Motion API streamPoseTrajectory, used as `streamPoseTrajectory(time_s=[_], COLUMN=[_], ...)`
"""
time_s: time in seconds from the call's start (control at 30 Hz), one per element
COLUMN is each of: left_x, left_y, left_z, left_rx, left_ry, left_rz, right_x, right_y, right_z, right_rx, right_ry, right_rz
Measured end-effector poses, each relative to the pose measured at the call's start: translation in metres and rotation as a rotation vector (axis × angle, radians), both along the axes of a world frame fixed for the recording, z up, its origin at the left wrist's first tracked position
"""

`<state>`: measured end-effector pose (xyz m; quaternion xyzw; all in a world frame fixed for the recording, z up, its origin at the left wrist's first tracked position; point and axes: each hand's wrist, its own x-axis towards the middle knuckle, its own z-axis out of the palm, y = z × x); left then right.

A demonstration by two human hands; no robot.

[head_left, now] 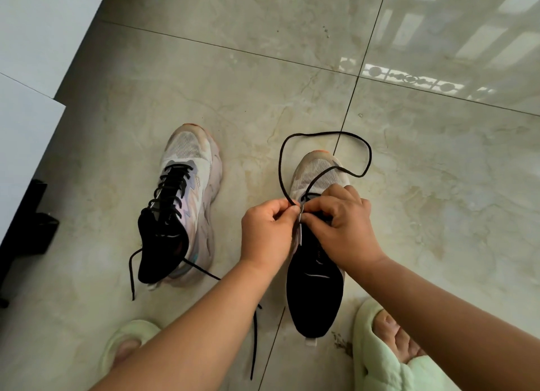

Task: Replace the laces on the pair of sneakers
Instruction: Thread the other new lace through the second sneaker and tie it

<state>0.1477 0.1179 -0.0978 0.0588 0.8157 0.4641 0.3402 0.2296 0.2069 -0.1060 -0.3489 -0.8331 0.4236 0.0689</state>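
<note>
Two sneakers stand on a glossy tiled floor (263, 77), toes pointing away from the person. The left sneaker (187, 203) is laced through its eyelets with a black lace (171, 186), whose loose ends trail onto the tiles toward the near edge of the floor. The right sneaker (317, 244) lies just beside a tile joint, between the person's two feet in pale green slippers (380, 349). Both hands meet over its upper eyelets. The left hand (267, 232) has its fingers curled, pinching a second black lace (330, 133) between thumb and forefinger. The right hand (342, 224) is likewise curled, its fingertips gripping the same lace at the eyelet area, touching the left hand's fingertips. From that pinch the lace rises in a wide loop lying on the floor beyond and around the toe of the right sneaker, then returns across the toe box to the hands. Another lace end runs along the floor beneath the left forearm. A dark object (26, 232) sits at the floor's left edge beside a white surface (35, 39).
</note>
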Motion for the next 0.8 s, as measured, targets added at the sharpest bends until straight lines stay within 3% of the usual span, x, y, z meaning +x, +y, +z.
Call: streamPoseTrajectory(time_s=[0.13,0.3,0.37,0.47,0.63,0.8], left_x=[-0.005,-0.002,0.005,0.008,0.003,-0.003], left_y=[-0.002,-0.006,-0.006,-0.004,-0.003,-0.005], left_z=[0.002,0.015,0.016,0.015,0.012,0.013], left_rx=[0.003,-0.086,-0.177,-0.239,-0.245,-0.252], left_ry=[-0.040,-0.054,0.072,0.280,0.283,0.306], left_rz=[-0.008,-0.287,-0.341,-0.295,-0.192,-0.165], right_x=[-0.001,-0.006,-0.008,-0.006,0.038,0.062], right_y=[0.003,0.008,0.010,0.016,0.033,0.045], right_z=[-0.001,0.005,0.009,0.016,0.022,0.010], right_rx=[0.015,0.014,0.010,-0.014,-0.023,0.047], right_ry=[-0.018,0.020,0.018,0.003,0.028,-0.192], right_rz=[0.029,0.081,0.133,0.185,0.044,-0.085])
